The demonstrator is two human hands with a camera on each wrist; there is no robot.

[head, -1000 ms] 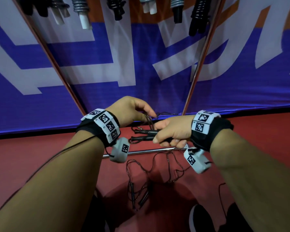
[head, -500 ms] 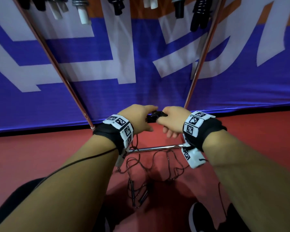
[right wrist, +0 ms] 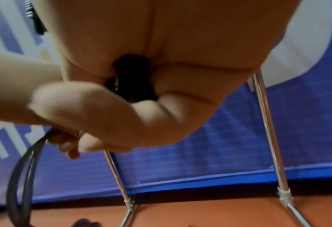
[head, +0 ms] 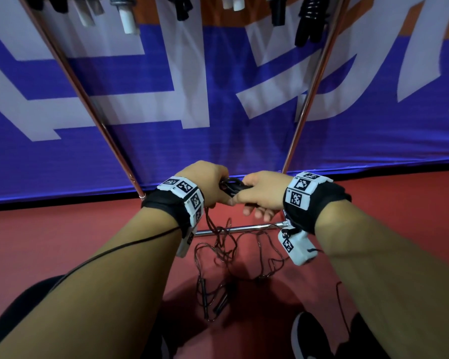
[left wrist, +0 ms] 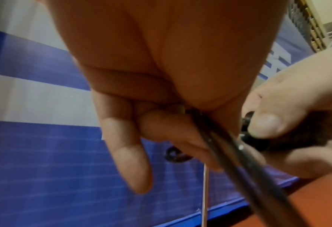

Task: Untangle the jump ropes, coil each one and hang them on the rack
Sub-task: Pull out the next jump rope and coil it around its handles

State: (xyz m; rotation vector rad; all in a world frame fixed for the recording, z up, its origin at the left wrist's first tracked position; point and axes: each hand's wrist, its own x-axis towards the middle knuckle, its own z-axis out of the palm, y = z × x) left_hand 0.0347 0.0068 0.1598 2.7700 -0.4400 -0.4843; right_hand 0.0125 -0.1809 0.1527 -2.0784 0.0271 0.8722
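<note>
left hand (head: 205, 182) pinching cord (left wrist: 229, 153) | right hand (head: 262, 195) clenching handles (head: 235, 187) | risk: slack snagging floor tangle (head: 226, 257), coil loosening

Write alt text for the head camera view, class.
Both hands, left hand and right hand, grip black jump-rope handles together before a chrome rack. Thin tangled rope trails onto the red floor.

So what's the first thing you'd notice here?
Two bare hands meet in the middle: the left hand and right hand hold a thin black jump rope. Below them, another tangled thin black rope lies on the red floor before a big blue-and-white banner.
</note>
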